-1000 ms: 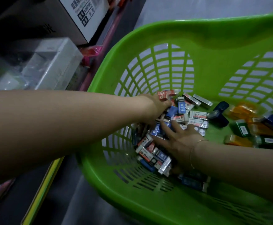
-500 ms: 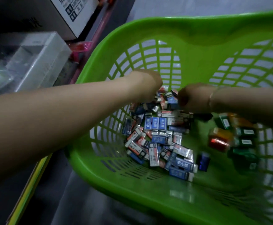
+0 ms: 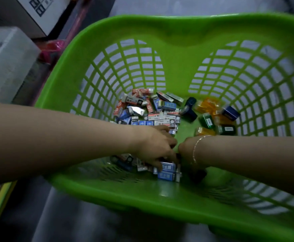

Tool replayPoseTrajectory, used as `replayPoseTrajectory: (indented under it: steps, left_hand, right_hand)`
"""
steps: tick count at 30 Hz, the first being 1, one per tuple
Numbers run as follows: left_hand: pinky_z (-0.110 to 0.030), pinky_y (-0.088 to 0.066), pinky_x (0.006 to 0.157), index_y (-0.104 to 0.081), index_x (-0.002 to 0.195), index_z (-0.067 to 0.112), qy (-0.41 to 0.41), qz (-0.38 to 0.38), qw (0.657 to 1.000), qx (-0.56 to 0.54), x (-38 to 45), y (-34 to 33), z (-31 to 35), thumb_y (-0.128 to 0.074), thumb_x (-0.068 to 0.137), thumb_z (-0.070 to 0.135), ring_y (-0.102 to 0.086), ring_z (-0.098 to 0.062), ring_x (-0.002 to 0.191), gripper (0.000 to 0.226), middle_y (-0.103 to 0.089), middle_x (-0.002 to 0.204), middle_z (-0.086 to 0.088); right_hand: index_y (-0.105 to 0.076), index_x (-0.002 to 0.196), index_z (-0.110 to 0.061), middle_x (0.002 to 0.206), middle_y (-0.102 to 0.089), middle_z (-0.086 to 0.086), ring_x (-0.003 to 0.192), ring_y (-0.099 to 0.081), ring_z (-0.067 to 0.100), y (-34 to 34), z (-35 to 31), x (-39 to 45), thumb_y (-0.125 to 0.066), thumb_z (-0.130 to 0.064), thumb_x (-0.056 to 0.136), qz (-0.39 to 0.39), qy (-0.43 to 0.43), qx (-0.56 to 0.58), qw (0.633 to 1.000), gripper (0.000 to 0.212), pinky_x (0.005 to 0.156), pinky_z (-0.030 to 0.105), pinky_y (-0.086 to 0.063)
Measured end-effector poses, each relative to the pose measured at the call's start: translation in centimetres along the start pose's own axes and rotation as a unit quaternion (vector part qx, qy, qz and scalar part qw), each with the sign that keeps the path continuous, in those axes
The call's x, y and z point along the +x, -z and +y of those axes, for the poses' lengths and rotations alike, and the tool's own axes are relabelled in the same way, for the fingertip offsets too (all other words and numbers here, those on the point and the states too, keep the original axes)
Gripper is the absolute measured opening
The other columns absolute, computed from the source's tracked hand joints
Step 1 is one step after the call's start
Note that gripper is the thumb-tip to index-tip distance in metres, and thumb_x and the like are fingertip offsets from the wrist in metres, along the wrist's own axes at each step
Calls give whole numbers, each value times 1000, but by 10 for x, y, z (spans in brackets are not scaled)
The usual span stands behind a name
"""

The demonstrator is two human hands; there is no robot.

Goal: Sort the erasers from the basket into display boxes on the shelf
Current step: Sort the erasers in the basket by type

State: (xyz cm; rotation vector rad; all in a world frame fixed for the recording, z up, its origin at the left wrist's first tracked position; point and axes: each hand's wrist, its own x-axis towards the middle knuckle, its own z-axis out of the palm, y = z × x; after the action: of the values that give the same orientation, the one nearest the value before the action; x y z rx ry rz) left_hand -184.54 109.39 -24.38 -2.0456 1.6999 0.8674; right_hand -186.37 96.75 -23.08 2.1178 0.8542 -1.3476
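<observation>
A heap of small wrapped erasers [image 3: 148,110] lies on the floor of the green basket [image 3: 177,53], with orange and green packets [image 3: 210,117] just to their right. The left hand [image 3: 156,147] reaches into the near edge of the heap, fingers curled down onto two blue erasers [image 3: 168,171], pinching at them. The right hand [image 3: 186,151], a thin bracelet [image 3: 196,151] at its wrist, is touching the left; whether it grips anything I cannot tell.
</observation>
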Motion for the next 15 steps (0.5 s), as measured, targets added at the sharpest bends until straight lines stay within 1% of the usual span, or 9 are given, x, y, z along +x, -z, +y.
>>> replayPoseTrajectory:
  steps: [3,5,6,7,8,10,11,13,15]
  left_hand:
    - [-41,-20,112,-55,122,31,15,-6,1000,-26,-5,6,-5,-54,89,51,-44,-21,120,39,-47,119,0]
    - [-42,-27,109,-60,116,29,14,7,999,-41,0,8,0,-55,88,46,-44,-21,118,33,-47,119,1]
    - [-43,-32,106,-60,116,28,16,18,998,-58,3,11,0,-55,89,43,-46,-21,117,31,-48,119,1]
    - [-43,-35,104,-59,119,28,13,37,996,-86,4,14,2,-53,90,40,-47,-21,117,32,-49,122,2]
    - [-43,-35,105,-55,125,29,14,53,993,-106,5,15,3,-52,91,39,-47,-21,120,36,-50,125,2]
    - [-44,-27,110,-46,136,35,5,42,994,-100,8,15,5,-48,93,42,-41,-20,128,43,-47,134,1]
    - [-44,-22,112,-45,136,37,-6,26,996,-87,9,14,8,-46,94,44,-37,-21,131,42,-44,138,1]
    - [-44,-21,112,-52,130,35,-11,-11,996,-84,14,11,14,-44,95,49,-39,-22,129,38,-43,136,-1]
    - [-43,-27,108,-59,117,30,8,-30,994,-100,19,11,15,-46,94,49,-45,-21,118,33,-46,125,-1]
  right_hand:
    - [-54,123,-12,121,-56,10,106,-56,25,-10,12,-1,-68,-31,82,-89,-39,-36,995,47,76,32,-45]
    - [-58,114,-8,97,-66,8,84,-65,18,-7,31,-5,-69,-32,81,-142,-64,30,987,42,68,28,-55]
    - [-61,101,-5,74,-68,4,65,-64,14,-1,42,-8,-68,-29,83,-113,-80,100,985,31,54,24,-55]
    - [-61,87,-6,55,-64,1,52,-60,13,7,53,-8,-67,-24,83,-32,-92,150,984,20,45,22,-50]
    - [-60,82,-6,51,-62,1,52,-57,15,14,64,-10,-66,-20,83,84,-111,172,975,15,46,22,-47]
    - [-59,102,-10,89,-63,9,82,-59,26,23,81,-3,-64,-21,81,292,-133,208,924,24,65,28,-50]
    - [-54,114,-13,110,-55,12,100,-55,30,24,86,4,-66,-26,80,329,-132,223,908,38,76,33,-50]
    - [-43,129,-15,128,-40,16,119,-43,35,22,84,16,-70,-41,77,299,-120,232,918,64,91,41,-46]
    - [-36,134,-13,133,-35,18,124,-39,37,15,73,25,-68,-49,77,276,-130,229,924,74,95,45,-43]
